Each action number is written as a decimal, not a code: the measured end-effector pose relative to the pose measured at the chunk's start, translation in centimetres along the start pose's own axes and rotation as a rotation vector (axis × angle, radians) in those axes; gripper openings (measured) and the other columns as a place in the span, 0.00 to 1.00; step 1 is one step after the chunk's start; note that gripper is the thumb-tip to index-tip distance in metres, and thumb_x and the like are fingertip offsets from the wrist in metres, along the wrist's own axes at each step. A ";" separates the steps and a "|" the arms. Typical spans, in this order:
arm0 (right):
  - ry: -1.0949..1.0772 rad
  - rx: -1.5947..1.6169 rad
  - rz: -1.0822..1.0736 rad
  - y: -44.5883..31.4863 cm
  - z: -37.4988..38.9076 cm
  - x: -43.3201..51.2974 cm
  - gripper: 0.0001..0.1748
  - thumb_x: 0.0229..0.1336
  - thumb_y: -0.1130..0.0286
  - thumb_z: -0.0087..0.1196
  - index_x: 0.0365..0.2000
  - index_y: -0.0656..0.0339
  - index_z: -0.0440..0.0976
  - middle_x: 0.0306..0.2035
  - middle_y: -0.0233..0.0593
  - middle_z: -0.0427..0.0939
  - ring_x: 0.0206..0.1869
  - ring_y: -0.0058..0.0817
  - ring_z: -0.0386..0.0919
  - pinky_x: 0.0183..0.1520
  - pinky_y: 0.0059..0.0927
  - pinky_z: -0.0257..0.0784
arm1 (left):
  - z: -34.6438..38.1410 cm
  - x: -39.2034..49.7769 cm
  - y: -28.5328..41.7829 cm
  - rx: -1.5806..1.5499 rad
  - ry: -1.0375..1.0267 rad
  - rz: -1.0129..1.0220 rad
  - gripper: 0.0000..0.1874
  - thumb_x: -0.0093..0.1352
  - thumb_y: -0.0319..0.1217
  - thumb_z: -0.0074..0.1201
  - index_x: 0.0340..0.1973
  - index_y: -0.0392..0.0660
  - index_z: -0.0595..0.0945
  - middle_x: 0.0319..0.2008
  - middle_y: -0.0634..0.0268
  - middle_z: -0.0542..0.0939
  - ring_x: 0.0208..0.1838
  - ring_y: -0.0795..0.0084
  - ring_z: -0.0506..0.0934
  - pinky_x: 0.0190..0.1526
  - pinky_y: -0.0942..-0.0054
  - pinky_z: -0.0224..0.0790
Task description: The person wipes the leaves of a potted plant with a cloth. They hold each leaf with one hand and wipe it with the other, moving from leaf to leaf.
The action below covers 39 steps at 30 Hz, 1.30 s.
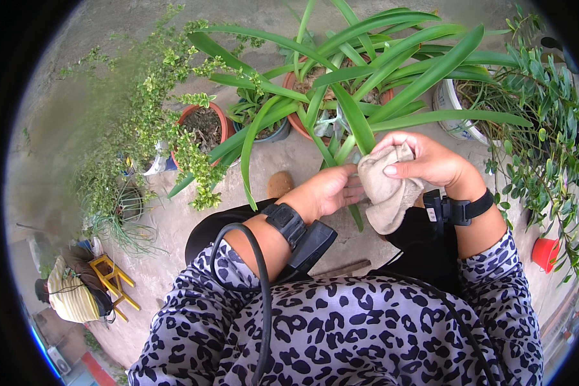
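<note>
My right hand (pixel 427 157) pinches a crumpled beige cloth (pixel 388 186) between thumb and fingers, beside a strap-leaved potted plant (pixel 362 125). To the left of the cloth, my left hand (pixel 340 188) reaches in under the long green leaves, palm facing right. Its fingertips pass partly behind the cloth and a leaf, so whether they touch or hold a leaf cannot be made out. The plant grows from a terracotta-coloured round pot (pixel 296 123) just ahead of both hands. Black straps with devices are on both wrists.
A brown pot (pixel 226 128) and a leafy shrub (pixel 149 96) stand left; a small blue-grey pot (pixel 280 132) sits between. At right are a white pot (pixel 446 103), trailing foliage (pixel 550 144) and a red pot (pixel 544 255). Another person (pixel 75 289) is beside a yellow stool (pixel 113 280) at lower left.
</note>
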State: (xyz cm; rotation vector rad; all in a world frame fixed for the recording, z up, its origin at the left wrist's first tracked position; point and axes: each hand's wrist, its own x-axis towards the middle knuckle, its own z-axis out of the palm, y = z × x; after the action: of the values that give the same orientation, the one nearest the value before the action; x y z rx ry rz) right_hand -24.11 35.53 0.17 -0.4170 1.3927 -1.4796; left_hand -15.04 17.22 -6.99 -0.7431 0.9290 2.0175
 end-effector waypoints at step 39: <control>0.375 0.098 -0.426 -5.4 5.5 -2.1 0.24 0.59 0.76 0.50 0.57 0.64 0.62 0.46 0.40 0.76 0.49 0.23 0.74 0.54 0.25 0.67 | 1.2 -11.5 4.8 -0.034 -0.346 0.472 0.25 0.70 0.34 0.44 0.59 0.33 0.65 0.56 0.51 0.71 0.57 0.62 0.73 0.60 0.63 0.63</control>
State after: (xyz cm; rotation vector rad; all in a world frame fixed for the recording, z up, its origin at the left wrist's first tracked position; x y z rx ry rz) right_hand -21.13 33.30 7.26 -0.4044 1.5773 -2.0460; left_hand -13.20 11.51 3.94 -0.1806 0.9226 2.4733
